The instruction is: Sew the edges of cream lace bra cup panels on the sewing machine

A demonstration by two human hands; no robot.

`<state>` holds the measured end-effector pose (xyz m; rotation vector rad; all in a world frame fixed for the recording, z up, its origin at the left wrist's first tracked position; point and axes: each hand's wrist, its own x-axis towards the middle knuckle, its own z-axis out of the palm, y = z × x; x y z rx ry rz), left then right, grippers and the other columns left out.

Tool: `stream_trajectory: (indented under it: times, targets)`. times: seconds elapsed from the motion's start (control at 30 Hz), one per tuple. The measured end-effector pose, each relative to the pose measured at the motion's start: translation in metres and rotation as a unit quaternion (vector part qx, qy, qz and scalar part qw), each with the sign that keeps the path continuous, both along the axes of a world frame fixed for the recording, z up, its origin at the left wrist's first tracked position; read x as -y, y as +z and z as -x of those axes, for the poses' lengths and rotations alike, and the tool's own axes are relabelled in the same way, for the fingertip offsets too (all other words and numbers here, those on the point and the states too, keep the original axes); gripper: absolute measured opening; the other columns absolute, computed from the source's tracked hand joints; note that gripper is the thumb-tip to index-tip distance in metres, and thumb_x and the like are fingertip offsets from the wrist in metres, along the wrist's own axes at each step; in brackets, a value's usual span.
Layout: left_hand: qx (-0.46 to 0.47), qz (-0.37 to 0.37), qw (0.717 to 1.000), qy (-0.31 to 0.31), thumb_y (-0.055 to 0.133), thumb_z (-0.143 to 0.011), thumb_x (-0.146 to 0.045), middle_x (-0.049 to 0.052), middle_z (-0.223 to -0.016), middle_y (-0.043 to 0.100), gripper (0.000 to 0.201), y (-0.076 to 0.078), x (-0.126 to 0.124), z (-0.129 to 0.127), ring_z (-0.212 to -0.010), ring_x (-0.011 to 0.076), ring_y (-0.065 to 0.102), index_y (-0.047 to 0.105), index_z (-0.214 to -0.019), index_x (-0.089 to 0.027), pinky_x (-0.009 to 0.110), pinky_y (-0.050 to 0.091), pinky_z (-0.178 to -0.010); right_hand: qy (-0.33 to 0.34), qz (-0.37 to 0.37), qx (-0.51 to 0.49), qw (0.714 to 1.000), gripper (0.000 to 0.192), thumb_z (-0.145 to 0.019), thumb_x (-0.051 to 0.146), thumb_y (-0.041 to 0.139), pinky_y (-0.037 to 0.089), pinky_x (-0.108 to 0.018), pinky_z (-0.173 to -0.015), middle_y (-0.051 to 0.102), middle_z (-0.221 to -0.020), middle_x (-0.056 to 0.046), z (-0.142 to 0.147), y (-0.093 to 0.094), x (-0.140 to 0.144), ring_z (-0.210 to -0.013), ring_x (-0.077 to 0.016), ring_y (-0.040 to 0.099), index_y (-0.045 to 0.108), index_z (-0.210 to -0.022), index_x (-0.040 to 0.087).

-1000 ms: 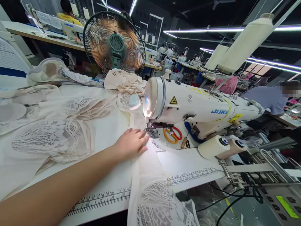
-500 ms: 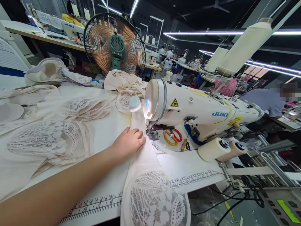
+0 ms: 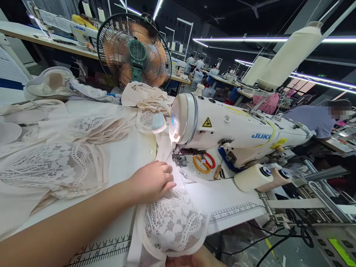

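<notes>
One lace garment (image 3: 176, 222); left hand (image 3: 152, 181) atop, right hand (image 3: 198, 259) at lower edge

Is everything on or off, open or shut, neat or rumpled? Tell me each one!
Lace garment: unfolded, partly under the left hand.
Left hand: palm down.
Right hand: partly hidden, at the garment's lower edge.
Sewing machine: head lit; stitching, can't tell.
Fan: blades blurred, probably spinning.
Scissors: lying down; blades hidden.
Other garments: rumpled.
Ceiling lights: on.
</notes>
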<state>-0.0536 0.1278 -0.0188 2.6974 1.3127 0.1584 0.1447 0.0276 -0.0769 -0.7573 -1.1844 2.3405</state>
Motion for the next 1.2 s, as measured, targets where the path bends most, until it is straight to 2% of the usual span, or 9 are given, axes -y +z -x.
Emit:
stream_trajectory:
  times: [0.07, 0.13, 0.23, 0.33, 0.53, 0.67, 0.83, 1.03, 1.2]
  targets:
    - [0.01, 0.019, 1.0, -0.002, 0.039, -0.095, -0.031, 0.007, -0.111, 0.064, 0.032, 0.001, 0.001, 0.0, -0.1, 0.0229, 0.058, 0.069, -0.09, -0.02, 0.036, 0.046, -0.088, 0.011, 0.008, -0.025, 1.0, 0.068, -0.06, 0.062, 0.075, 0.049, -0.043, -0.082, 0.066, -0.1, -0.008, 0.005, 0.001, -0.004, -0.099, -0.0284, 0.063, 0.063, -0.114, 0.022]
    - [0.024, 0.032, 0.999, -0.008, 0.034, -0.096, -0.034, 0.007, -0.111, 0.064, 0.038, -0.001, 0.0, 0.0, -0.099, 0.0229, 0.058, 0.07, -0.092, -0.02, 0.035, 0.047, -0.086, 0.014, 0.025, -0.053, 0.998, 0.073, -0.058, 0.063, 0.075, 0.046, -0.046, -0.085, 0.066, -0.102, -0.01, 0.01, 0.006, -0.006, -0.1, -0.0301, 0.063, 0.061, -0.117, 0.022]
    - [0.045, 0.031, 0.998, -0.013, 0.028, -0.097, -0.039, 0.008, -0.112, 0.064, 0.046, -0.006, -0.003, 0.003, -0.097, 0.0226, 0.06, 0.07, -0.093, -0.021, 0.033, 0.048, -0.079, -0.013, 0.047, -0.101, 0.994, 0.071, -0.061, 0.056, 0.077, 0.042, -0.05, -0.091, 0.067, -0.102, -0.012, 0.018, 0.014, -0.008, -0.099, -0.0315, 0.063, 0.06, -0.119, 0.021]
    - [0.06, 0.024, 0.998, -0.014, 0.025, -0.097, -0.041, 0.007, -0.113, 0.065, 0.048, -0.012, -0.005, 0.005, -0.099, 0.0224, 0.06, 0.07, -0.095, -0.022, 0.033, 0.047, -0.078, -0.056, 0.042, -0.148, 0.986, 0.07, -0.06, 0.055, 0.078, 0.042, -0.051, -0.09, 0.067, -0.099, -0.014, 0.027, 0.015, -0.011, -0.098, -0.0324, 0.063, 0.06, -0.118, 0.019]
    - [0.072, 0.006, 0.997, -0.013, 0.03, -0.097, -0.04, 0.007, -0.115, 0.065, 0.044, -0.01, -0.008, 0.007, -0.103, 0.0227, 0.06, 0.07, -0.096, -0.022, 0.033, 0.046, -0.084, -0.122, 0.034, -0.133, 0.983, 0.064, -0.061, 0.054, 0.077, 0.043, -0.045, -0.089, 0.067, -0.099, -0.013, 0.041, 0.01, -0.021, -0.099, -0.0288, 0.061, 0.062, -0.112, 0.018]
    - [0.046, 0.008, 0.999, -0.004, 0.035, -0.096, -0.038, 0.006, -0.118, 0.064, 0.038, -0.004, -0.009, 0.005, -0.106, 0.0236, 0.059, 0.07, -0.099, -0.021, 0.035, 0.045, -0.09, -0.156, 0.051, -0.158, 0.974, 0.051, -0.061, 0.048, 0.075, 0.044, -0.043, -0.088, 0.067, -0.097, -0.012, 0.049, 0.014, -0.024, -0.094, -0.0268, 0.063, 0.066, -0.102, 0.018]
    - [0.017, -0.003, 1.0, -0.001, 0.039, -0.095, -0.037, 0.006, -0.117, 0.064, 0.034, -0.001, -0.01, 0.002, -0.105, 0.0246, 0.059, 0.068, -0.103, -0.021, 0.037, 0.046, -0.089, -0.134, 0.026, -0.184, 0.973, 0.04, -0.071, 0.047, 0.068, 0.045, -0.043, -0.086, 0.067, -0.088, -0.011, 0.055, 0.02, -0.029, -0.093, -0.0271, 0.061, 0.067, -0.099, 0.019]
    - [-0.032, -0.018, 0.999, 0.002, 0.041, -0.095, -0.037, 0.008, -0.116, 0.064, 0.033, 0.0, -0.013, 0.001, -0.102, 0.0261, 0.06, 0.068, -0.103, -0.02, 0.039, 0.045, -0.086, -0.146, 0.046, -0.151, 0.977, 0.045, -0.069, 0.046, 0.07, 0.046, -0.04, -0.085, 0.065, -0.085, -0.01, 0.056, 0.025, -0.033, -0.091, -0.0259, 0.061, 0.065, -0.102, 0.016]
    - [-0.076, -0.003, 0.997, 0.019, 0.04, -0.094, -0.036, 0.007, -0.12, 0.062, 0.033, 0.003, -0.019, 0.002, -0.103, 0.0266, 0.058, 0.065, -0.11, -0.021, 0.042, 0.045, -0.088, -0.155, 0.05, -0.178, 0.97, 0.049, -0.069, 0.044, 0.067, 0.048, -0.04, -0.082, 0.065, -0.09, -0.011, 0.064, 0.022, -0.039, -0.09, -0.0262, 0.062, 0.061, -0.108, 0.016]
